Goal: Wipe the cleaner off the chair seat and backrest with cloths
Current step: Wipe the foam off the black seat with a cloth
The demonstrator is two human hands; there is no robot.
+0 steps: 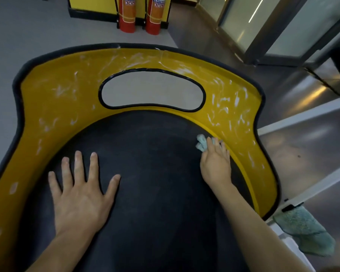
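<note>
A chair fills the view, with a dark seat [145, 154] and a curved yellow backrest [63, 99] that has an oval cut-out. White cleaner smears [224, 107] streak the backrest, thickest on its right side. My left hand [81, 191] rests flat on the seat with fingers spread. My right hand [215, 161] grips a small bunched pale-green cloth [201, 142] and presses it into the seam where the seat meets the backrest on the right.
A second green cloth [304, 232] hangs off a white frame at the lower right. Two red fire extinguishers [139, 14] stand on the grey floor behind the chair by a yellow cabinet. Glass panels [283, 26] line the right side.
</note>
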